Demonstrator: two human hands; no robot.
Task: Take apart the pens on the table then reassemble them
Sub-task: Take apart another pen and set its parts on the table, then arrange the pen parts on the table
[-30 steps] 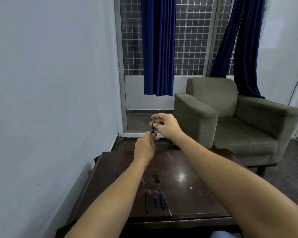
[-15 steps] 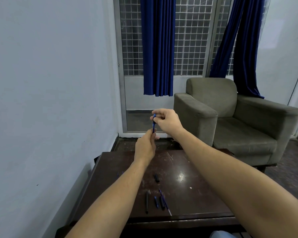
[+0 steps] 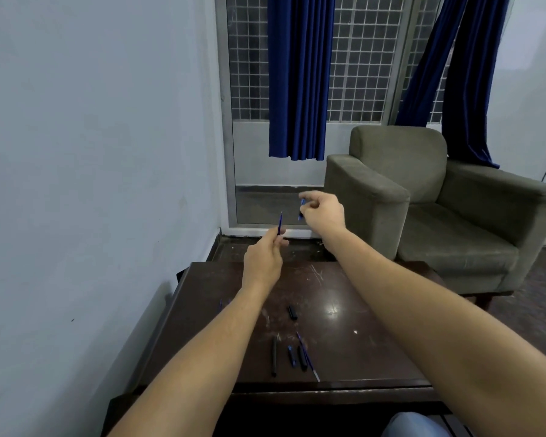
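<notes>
A blue pen is held in two separated parts above the far edge of the table.

A thin blue refill [image 3: 280,223] is pinched upright at the fingertips of the left hand [image 3: 263,260], while a short blue barrel piece [image 3: 301,210] is pinched by the right hand [image 3: 323,212], just beside and slightly higher. No brand, label or writing can be read on any part. Half a second ago both parts were joined between the hands; now they are drawn apart with a gap between. Below the forearms, loose pen parts [image 3: 292,354] and a black cap [image 3: 292,312] are laid on the dark table [image 3: 375,351]. Beyond the right hand an armchair [image 3: 429,203] is seen.
</notes>
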